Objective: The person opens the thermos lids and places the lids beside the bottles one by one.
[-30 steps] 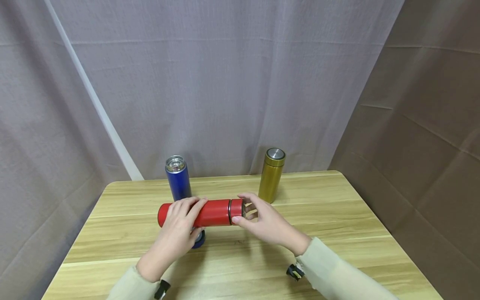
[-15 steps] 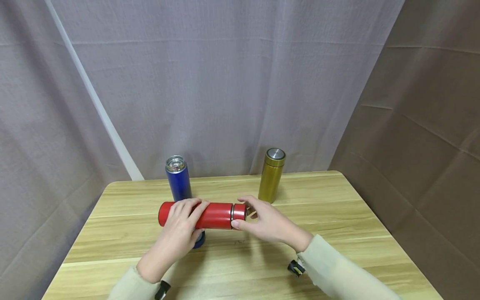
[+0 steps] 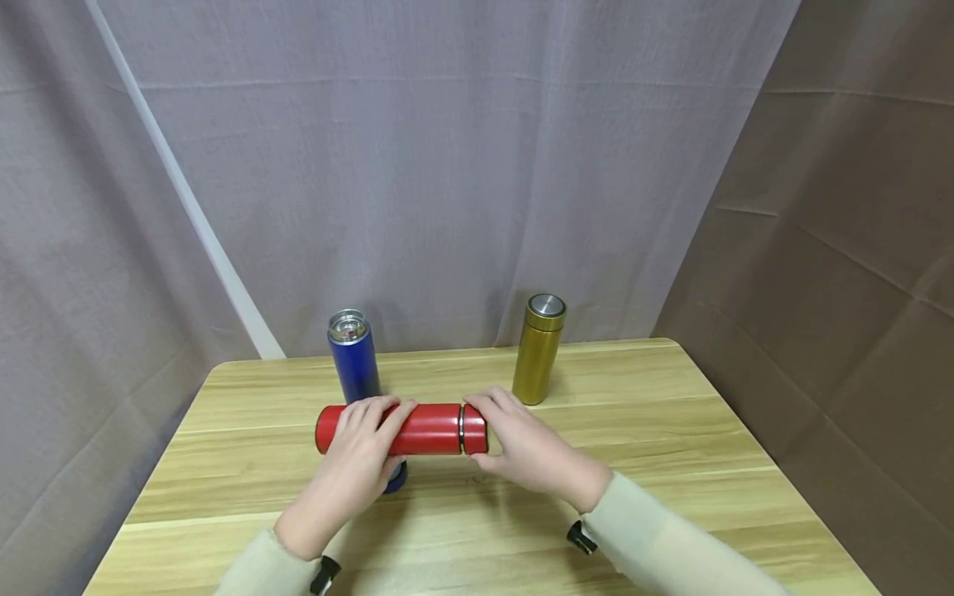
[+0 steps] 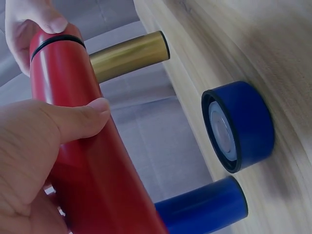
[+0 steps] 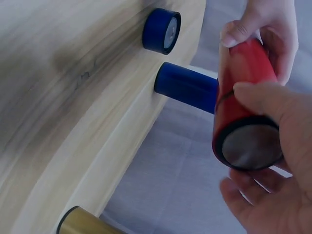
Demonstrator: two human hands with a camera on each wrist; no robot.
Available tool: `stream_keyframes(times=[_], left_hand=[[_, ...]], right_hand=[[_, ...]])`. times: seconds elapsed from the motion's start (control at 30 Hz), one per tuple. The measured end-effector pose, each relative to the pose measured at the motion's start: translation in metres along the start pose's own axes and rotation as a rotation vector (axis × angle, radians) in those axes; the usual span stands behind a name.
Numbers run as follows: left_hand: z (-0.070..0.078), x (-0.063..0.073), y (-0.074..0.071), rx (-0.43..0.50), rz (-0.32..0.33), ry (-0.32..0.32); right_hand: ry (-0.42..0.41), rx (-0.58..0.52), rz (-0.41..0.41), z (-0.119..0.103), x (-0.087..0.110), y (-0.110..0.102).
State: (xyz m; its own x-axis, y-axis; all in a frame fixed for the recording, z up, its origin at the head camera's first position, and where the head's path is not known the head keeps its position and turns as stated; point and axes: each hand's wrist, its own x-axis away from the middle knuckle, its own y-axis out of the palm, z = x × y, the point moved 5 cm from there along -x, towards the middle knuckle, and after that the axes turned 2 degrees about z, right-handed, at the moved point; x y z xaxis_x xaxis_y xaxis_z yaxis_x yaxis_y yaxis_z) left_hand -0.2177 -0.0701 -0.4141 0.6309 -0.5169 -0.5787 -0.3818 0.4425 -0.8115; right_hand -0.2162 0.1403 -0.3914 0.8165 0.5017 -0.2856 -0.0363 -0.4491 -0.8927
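Observation:
A red thermos lies level in the air above the table, its lid end to the right. My left hand grips its body from above, the thumb across the side in the left wrist view. At the other end my right hand pinches the red lid, which sits on the body with a dark ring at the seam. In the right wrist view several lower fingers stand off the lid. Below the thermos, a blue lid rests on the table with its hollow side up, mostly hidden in the head view.
A blue thermos without its lid stands upright at the back left, partly behind the red one. Further right stands a gold thermos with its lid on. Both are on the wooden table, and grey curtains hang behind it.
My right hand has turned about the red lid, its fingers now over the top and the thumb lower. The red thermos has sunk slightly; my left hand keeps its grip.

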Motion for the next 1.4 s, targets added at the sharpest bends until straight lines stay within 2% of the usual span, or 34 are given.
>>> stream_keyframes(times=[0.13,0.3,0.4,0.5,0.6,0.77,1.07,1.17,1.27,1.4], left_hand=[[-0.002,-0.002,0.001,0.041,-0.015,-0.039],[-0.004,-0.007,-0.003,0.149,-0.065,-0.134],[-0.008,-0.011,-0.005,0.236,-0.099,-0.201],[-0.013,-0.013,-0.007,0.288,-0.108,-0.257],[-0.018,-0.015,-0.006,0.299,-0.089,-0.293],[-0.021,-0.02,-0.001,0.351,-0.048,-0.34],[-0.033,-0.041,0.02,0.556,0.087,-0.443],[-0.039,-0.047,0.031,0.65,0.108,-0.489],[-0.045,-0.052,0.044,0.726,0.104,-0.541],[-0.054,-0.057,0.059,0.77,0.102,-0.603]], right_hand=[[-0.139,0.155,0.121,-0.008,0.0,-0.004],[-0.327,0.332,0.245,-0.015,0.002,-0.008],[-0.398,0.384,0.314,-0.015,0.002,-0.013],[-0.417,0.378,0.388,-0.011,0.002,-0.018],[-0.366,0.321,0.425,-0.002,0.001,-0.019],[-0.192,0.185,0.387,0.02,0.001,-0.012],[0.171,-0.13,0.348,0.058,0.004,0.021],[0.27,-0.233,0.317,0.066,0.004,0.036],[0.318,-0.308,0.255,0.07,0.002,0.052],[0.322,-0.348,0.183,0.069,0.0,0.068]])
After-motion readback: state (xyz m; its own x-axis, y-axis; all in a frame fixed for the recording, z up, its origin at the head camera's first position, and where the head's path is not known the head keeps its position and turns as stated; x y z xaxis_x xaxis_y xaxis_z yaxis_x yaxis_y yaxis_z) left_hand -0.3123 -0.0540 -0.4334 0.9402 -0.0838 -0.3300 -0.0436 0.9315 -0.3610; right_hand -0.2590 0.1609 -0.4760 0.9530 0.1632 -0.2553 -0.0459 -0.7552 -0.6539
